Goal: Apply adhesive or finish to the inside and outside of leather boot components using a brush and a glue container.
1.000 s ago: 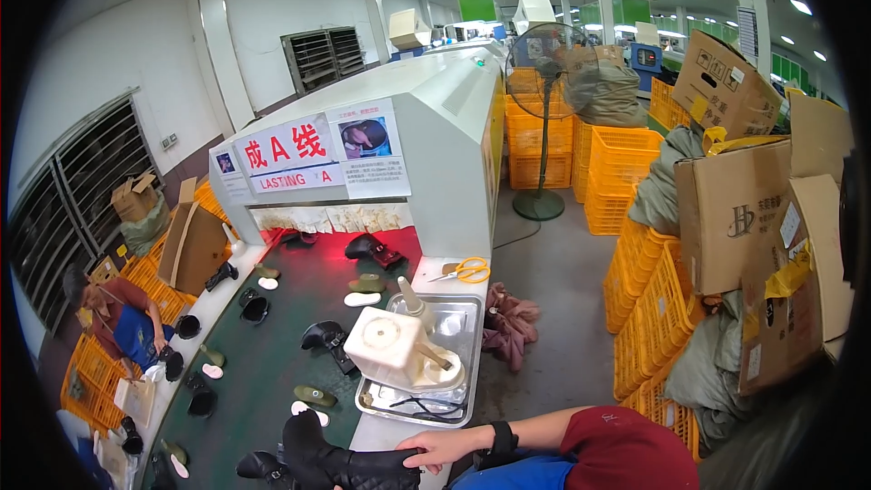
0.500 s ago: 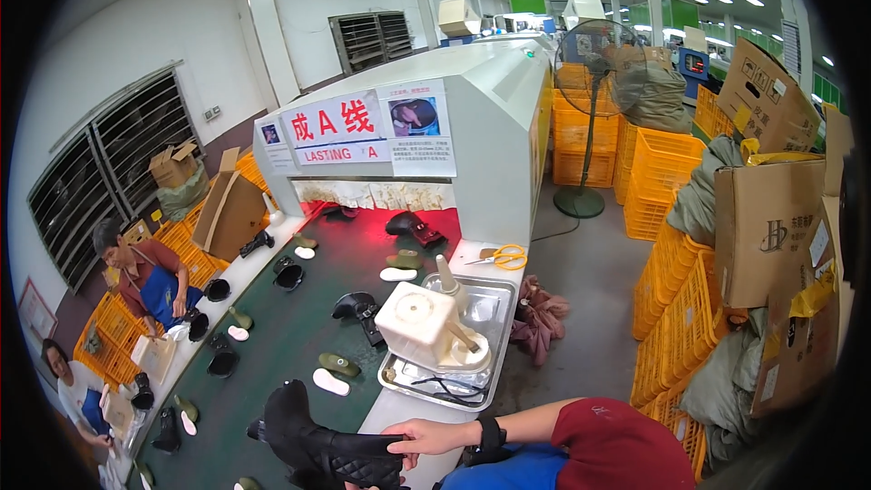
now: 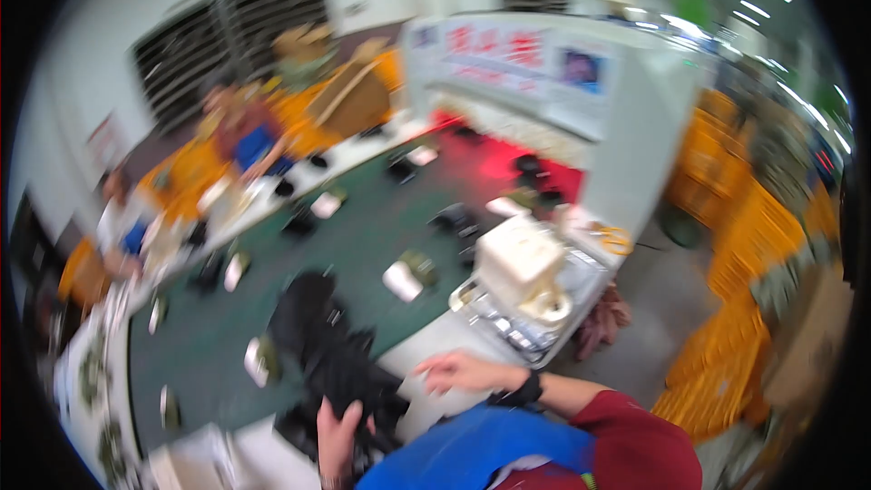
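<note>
A black boot (image 3: 313, 322) lies across the near edge of the green conveyor belt (image 3: 363, 281), blurred by motion. My left hand (image 3: 337, 436) grips its near end, where more black material bunches up. Whether that is a second boot is too smeared to tell. My right hand (image 3: 458, 372) is off the boot, fingers apart and holding nothing, over the white ledge beside the belt. Just beyond it stands a metal tray (image 3: 535, 354) with a cream box-shaped container (image 3: 517, 259) on it.
More black boots, green shoe lasts and pale insole-like pieces (image 3: 402, 281) are spread along the belt. A large white machine (image 3: 635, 118) glows red at its mouth. Two people (image 3: 249, 141) work across the belt. Orange crates (image 3: 717, 354) line the right; yellow-handled scissors (image 3: 612, 238) lie past the tray.
My right hand has let go of the boot, and my left hand has come into view gripping it. The view has swung left, and things on the belt have shifted.
</note>
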A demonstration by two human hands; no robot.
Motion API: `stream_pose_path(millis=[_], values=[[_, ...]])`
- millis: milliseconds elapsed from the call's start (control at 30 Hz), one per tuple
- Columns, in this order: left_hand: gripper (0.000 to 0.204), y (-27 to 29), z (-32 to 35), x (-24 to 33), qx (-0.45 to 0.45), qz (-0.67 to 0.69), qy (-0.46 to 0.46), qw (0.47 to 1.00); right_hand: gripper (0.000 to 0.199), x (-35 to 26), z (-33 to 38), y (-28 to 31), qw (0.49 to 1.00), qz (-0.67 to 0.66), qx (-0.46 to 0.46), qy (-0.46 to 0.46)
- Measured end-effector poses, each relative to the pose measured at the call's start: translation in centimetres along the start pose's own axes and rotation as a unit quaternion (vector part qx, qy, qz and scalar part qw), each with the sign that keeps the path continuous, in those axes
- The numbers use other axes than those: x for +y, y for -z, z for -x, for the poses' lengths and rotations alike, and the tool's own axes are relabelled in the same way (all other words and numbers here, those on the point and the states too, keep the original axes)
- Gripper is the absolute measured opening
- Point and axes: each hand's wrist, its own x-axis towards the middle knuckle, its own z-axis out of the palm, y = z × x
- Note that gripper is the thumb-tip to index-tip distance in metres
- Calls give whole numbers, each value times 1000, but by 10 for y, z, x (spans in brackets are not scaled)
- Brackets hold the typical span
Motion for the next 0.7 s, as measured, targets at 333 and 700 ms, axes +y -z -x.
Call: stream_pose_path(millis=[333, 700], values=[[27, 55, 35, -5, 125, 52, -28, 990, 16, 13, 19, 21, 989, 62, 122, -51], [19, 107, 57, 13, 198, 197, -48, 959, 23, 13, 16, 20, 984, 48, 165, -52]])
